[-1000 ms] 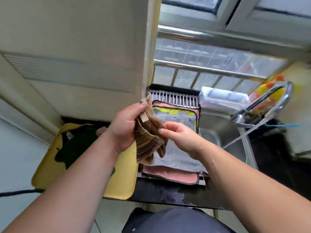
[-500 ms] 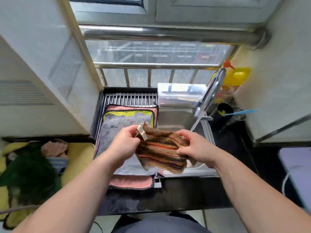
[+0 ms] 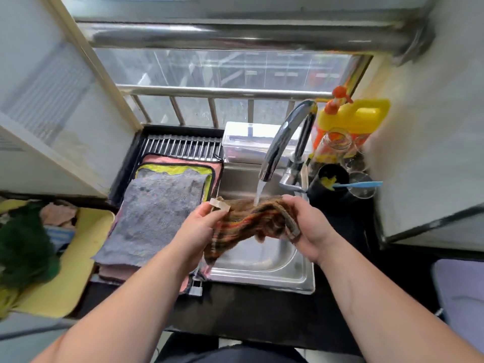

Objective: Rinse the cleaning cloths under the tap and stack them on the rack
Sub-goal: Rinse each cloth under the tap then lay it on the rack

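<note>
While left hand (image 3: 199,227) and right hand (image 3: 313,227) grip the striped cloth (image 3: 251,221) crosswise under the tap (image 3: 282,142), the rack (image 3: 180,146) lies leftward, nearer the left hand

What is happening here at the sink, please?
A person is rinsing a striped cloth under the running tap, above the sink. The left hand pinches the end with the label, and the right hand grips the other end. On the rack beside the sink, a grey cloth already lies on top of a yellow-green cloth and a pink cloth.
</note>
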